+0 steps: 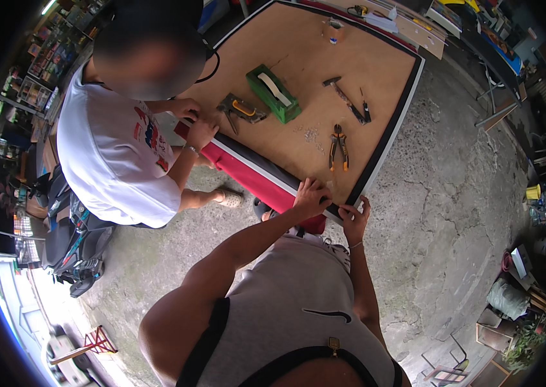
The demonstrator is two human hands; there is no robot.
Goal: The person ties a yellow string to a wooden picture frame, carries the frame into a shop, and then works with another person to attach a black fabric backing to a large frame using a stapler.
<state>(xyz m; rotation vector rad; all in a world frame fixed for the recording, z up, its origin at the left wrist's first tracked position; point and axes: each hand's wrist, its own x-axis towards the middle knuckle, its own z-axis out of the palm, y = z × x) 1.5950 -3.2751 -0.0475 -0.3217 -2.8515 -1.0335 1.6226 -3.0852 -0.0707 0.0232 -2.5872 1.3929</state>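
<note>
A large brown board (pixel 273 142) lies before me, edged with a black and white strip (pixel 257 158); red fabric (pixel 253 177) hangs along its near left side. Close to the near corner, my left hand (pixel 312 197) has its fingers curled over the edging. My right hand (pixel 354 221) pinches the edging at that corner, thumb and fingers closed around it. Pliers with orange and black handles (pixel 339 148) lie on the board not far from my hands. Beside them is a scatter of small pale bits (pixel 312 135), too small to name.
A co-worker in a white shirt (pixel 118 155) holds the same edge further left. On the board lie a staple gun (pixel 242 109), a green box (pixel 273 93), a hammer (pixel 346 98), a screwdriver (pixel 366 106) and a jar (pixel 333 31). A motorcycle (pixel 76 232) stands left.
</note>
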